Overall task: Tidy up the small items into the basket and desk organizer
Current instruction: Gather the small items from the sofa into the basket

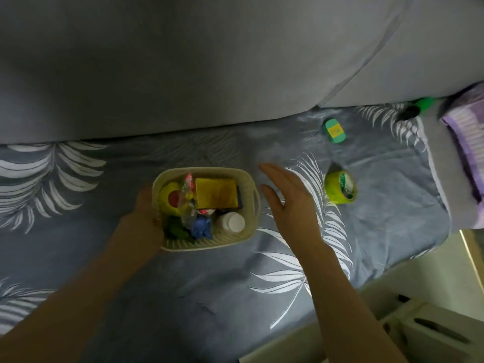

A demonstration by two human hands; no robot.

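On the bed (pixel 209 297), the left hand (pixel 146 213) is gripping the full basket (pixel 251 226) while the right hand (pixel 290 203), fingers (pixel 272 171) spread and empty, is hovering near the tape roll (pixel 340 187), which could roll away on the soft sheet.

Cream slotted basket (pixel 243 226) centre, upright, packed w/ gold box (pixel 216 193), white bottle (pixel 231 222), blue bag (pixel 201 227). Yellow-green tape roll (pixel 340 187) at 3 o'clock, tilted; green eraser (pixel 334 131) at 1 o'clock.

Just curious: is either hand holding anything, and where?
The left hand grips the basket by its left rim; the right hand is open and empty.
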